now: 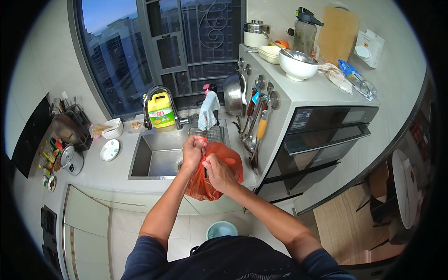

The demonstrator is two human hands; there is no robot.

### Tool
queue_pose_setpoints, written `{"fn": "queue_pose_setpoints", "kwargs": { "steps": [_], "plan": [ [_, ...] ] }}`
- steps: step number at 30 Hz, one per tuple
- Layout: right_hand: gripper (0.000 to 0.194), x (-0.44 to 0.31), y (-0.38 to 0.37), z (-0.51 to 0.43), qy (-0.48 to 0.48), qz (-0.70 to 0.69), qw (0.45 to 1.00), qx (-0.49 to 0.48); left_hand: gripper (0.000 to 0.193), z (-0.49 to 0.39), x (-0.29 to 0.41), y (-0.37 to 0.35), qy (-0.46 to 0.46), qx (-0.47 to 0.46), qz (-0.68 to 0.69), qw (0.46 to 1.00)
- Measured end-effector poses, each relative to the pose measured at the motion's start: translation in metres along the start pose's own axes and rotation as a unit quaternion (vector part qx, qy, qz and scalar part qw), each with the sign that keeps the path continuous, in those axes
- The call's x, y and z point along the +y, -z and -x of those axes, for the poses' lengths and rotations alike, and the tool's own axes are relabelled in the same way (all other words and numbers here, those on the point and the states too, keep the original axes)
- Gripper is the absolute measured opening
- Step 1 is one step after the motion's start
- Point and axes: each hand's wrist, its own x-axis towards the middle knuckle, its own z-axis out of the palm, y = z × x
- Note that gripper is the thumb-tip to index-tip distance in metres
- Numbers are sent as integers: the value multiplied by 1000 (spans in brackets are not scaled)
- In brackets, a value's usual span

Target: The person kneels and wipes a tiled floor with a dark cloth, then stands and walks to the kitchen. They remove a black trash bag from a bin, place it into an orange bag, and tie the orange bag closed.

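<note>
A full orange-red plastic bag [229, 157] hangs from my hands, in front of the sink's right part and over the counter edge. My left hand [193, 152] pinches a gathered end of the bag near its top. Slightly lower and to the right, my right hand [218, 171] grips the bag's neck with fingers curled. What the bag holds is hidden, though something dark shows between the hands. Behind the bag lies the stainless steel sink [154, 161], its right side partly covered. A wire rack [213, 133] sits at the sink's back right.
A chrome faucet [147, 108] arches before a yellow detergent jug [161, 110]. Ladles and other utensils hang on the cabinet side [280, 122] at right. A white bowl [297, 68] stands on top. The rice cooker [71, 160] and a plate [110, 150] are left. A blue basket [221, 230] is on the floor.
</note>
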Motion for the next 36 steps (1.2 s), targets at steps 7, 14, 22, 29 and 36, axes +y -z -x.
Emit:
{"fn": "queue_pose_setpoints", "kwargs": {
  "steps": [7,14,22,29,36],
  "plan": [
    [13,19,-15,17,38,43,997,-43,6,6,-49,26,-44,70,-205,975],
    [10,43,-15,34,54,55,991,-111,9,3,-59,29,-38,142,-396,906],
    [13,54,-4,52,11,-8,997,-82,7,6,-76,38,-2,166,-357,919],
    [18,88,8,44,-150,-50,987,15,7,42,-43,21,21,95,-25,995],
    [15,66,34,-16,-337,-412,844,73,9,80,8,27,-163,-210,-350,898]
  ]
}}
